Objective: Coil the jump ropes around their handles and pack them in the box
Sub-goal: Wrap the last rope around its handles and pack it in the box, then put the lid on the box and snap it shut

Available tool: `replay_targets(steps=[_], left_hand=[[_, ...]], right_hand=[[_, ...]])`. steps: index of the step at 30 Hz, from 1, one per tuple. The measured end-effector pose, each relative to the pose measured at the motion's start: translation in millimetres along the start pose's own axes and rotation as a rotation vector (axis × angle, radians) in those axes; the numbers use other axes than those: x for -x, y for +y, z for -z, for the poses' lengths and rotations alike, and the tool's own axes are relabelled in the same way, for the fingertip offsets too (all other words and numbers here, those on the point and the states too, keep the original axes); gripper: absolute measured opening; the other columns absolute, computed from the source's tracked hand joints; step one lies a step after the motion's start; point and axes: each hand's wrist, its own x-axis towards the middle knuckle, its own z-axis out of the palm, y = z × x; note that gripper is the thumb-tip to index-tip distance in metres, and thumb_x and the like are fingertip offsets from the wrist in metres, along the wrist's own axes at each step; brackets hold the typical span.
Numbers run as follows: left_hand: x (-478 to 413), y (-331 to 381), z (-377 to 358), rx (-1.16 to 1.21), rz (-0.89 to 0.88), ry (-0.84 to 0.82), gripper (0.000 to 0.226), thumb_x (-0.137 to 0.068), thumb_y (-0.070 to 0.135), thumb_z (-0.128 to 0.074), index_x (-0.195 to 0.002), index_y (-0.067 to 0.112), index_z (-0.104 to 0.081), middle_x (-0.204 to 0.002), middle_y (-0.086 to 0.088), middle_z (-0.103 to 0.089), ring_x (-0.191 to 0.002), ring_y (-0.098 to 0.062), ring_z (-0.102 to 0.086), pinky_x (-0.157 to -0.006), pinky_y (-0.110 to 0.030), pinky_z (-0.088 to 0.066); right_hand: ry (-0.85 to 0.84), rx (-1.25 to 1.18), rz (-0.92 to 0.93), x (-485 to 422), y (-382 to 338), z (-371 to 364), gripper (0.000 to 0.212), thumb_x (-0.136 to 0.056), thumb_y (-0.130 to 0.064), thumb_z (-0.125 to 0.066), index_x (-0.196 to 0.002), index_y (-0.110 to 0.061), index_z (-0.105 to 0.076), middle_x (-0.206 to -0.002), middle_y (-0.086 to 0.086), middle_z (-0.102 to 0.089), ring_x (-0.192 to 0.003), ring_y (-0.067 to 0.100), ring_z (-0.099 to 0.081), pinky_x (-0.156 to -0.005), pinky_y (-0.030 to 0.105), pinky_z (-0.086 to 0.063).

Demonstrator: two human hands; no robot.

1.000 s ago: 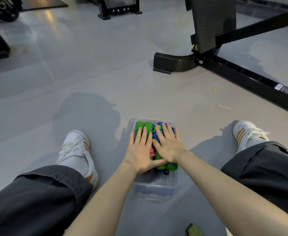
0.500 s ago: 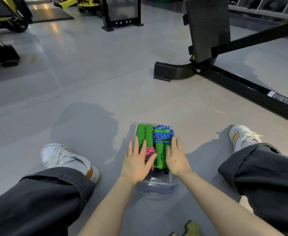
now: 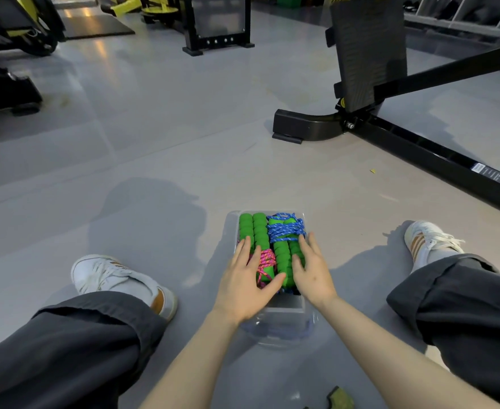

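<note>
- Jump ropes: two bundles, both inside the clear box (image 3: 284,323), side by side under my fingers.
- Pink rope (image 3: 265,261) is wound round the left handle pair (image 3: 254,228). Blue rope (image 3: 285,231) is wound round the right handle pair (image 3: 282,255).
- Green foam handles: four in total, lying lengthwise and pointing away from me.
- Box: one, on the grey floor (image 3: 154,178) between my legs. Bare clear bottom shows just behind my palms.
- Left hand (image 3: 242,287): palm down, fingers straight and a little spread, resting flat on the left pair and the pink coil. Thumb stretches across to touch the right pair. It grips nothing.
- Right hand (image 3: 312,273): palm down, fingers straight and slightly apart, lying on the right pair. Fingertips sit at the near edge of the blue coil. Little finger is by the box's right rim; cannot tell if it touches. It grips nothing.
- Edges: the two bundles span the box from wall to wall, touching each other. The handle ends beyond my fingertips come close to the far wall.
- Room: open floor ahead of my fingertips up to the black machine base (image 3: 304,129), well apart from the box.
- White shoes: two, the left shoe (image 3: 115,278) out past my left hand and the right shoe (image 3: 428,240) out past my right hand, neither touching the box.
- Green scrap (image 3: 340,399): one, on the floor beside my right forearm, behind my hands.
</note>
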Motion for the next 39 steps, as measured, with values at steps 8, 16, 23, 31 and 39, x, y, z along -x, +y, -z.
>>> replay_targets(steps=[8, 16, 23, 31, 39], left_hand=[[-9, -64, 75, 0.022, 0.073, 0.113, 0.106, -0.066, 0.083, -0.028, -0.15, 0.017, -0.029, -0.16, -0.001, -0.008, -0.146, -0.009, 0.001, -0.116, -0.025, -0.006], [35, -143, 60, -0.17, 0.092, -0.004, 0.117, -0.063, 0.096, -0.008, -0.15, 0.019, -0.001, -0.16, -0.001, 0.001, -0.145, -0.014, 0.015, -0.12, -0.037, -0.002], [24, -134, 58, -0.254, -0.058, -0.014, 0.112, -0.069, 0.093, -0.015, -0.152, 0.018, -0.001, -0.157, -0.003, 0.003, -0.144, -0.013, 0.015, -0.118, -0.039, 0.007], [26, -35, -5, -0.32, -0.526, -0.041, 0.056, -0.092, 0.049, -0.043, -0.115, 0.005, -0.066, -0.129, -0.015, -0.059, -0.122, -0.028, -0.054, -0.105, -0.042, -0.032], [42, 23, -91, -0.413, -0.186, -0.464, 0.113, -0.081, 0.072, 0.018, -0.133, -0.001, -0.052, -0.139, -0.017, -0.05, -0.131, -0.033, -0.045, -0.108, -0.052, -0.002]], right_hand=[[-0.042, -0.103, 0.225, -33, -75, -60, 0.048, -0.095, 0.0, -0.04, -0.142, 0.0, -0.034, -0.156, 0.011, -0.016, -0.145, 0.019, -0.014, -0.106, 0.007, -0.006], [-0.213, 0.254, 0.273, -20, -65, -150, 0.058, -0.099, -0.036, -0.014, -0.147, -0.004, -0.023, -0.157, 0.015, -0.01, -0.145, 0.031, -0.01, -0.113, 0.021, 0.003], [-0.251, 0.57, 0.247, -19, -63, -131, 0.077, -0.098, -0.044, 0.002, -0.129, -0.003, -0.055, -0.135, 0.017, -0.052, -0.124, 0.033, -0.051, -0.096, 0.055, -0.044], [-0.444, 0.782, 0.137, -21, 28, -32, 0.054, -0.101, -0.035, -0.007, -0.15, -0.015, 0.005, -0.158, 0.006, 0.013, -0.146, 0.02, 0.01, -0.117, 0.037, 0.005], [-0.519, 0.932, 0.045, -2, 86, 12, 0.054, -0.101, -0.039, -0.008, -0.15, -0.024, 0.008, -0.158, -0.003, 0.012, -0.146, 0.019, 0.007, -0.115, 0.046, 0.008]])
